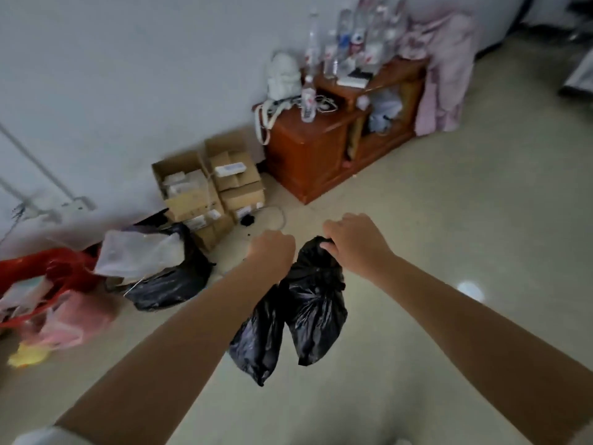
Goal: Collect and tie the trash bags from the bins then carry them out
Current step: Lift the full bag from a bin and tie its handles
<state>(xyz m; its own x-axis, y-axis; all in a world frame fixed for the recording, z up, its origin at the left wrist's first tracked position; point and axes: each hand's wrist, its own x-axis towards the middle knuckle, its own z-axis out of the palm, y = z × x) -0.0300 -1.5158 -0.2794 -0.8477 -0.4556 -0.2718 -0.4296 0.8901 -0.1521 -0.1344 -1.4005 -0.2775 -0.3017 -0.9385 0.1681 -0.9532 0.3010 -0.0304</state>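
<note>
1. Black, glossy plastic fills the middle of the shot: two small trash bags hang side by side off the floor, the left trash bag (256, 338) drooping lower to a pointed corner, the right trash bag (316, 303) fuller and crinkled, with its neck bunched at the top.
2. Left hand (272, 252) is fisted, knuckles up, above the left bag; the bag top runs under the wrist, and the grip itself is hidden.
3. Right hand (354, 240) has its fingers curled over the gathered neck of the right bag, and black plastic shows between them.
4. Both bare forearms reach forward, and the two bags touch each other below the hands.
5. Underneath lies a pale, shiny tiled floor (449, 220) with a bright light spot to the right.
6. At left against the white wall (128, 75), another black bag (173, 281) sits on the floor with a pale sheet poking out, beside red and pink bags (54, 293).
7. Behind that, open cardboard boxes (208, 187) are stacked by the wall.
8. Farther right, a reddish wooden cabinet (308, 155) carries clear plastic bottles (356, 36), a white backpack (284, 77) and a draped pink cloth (446, 69).
</note>
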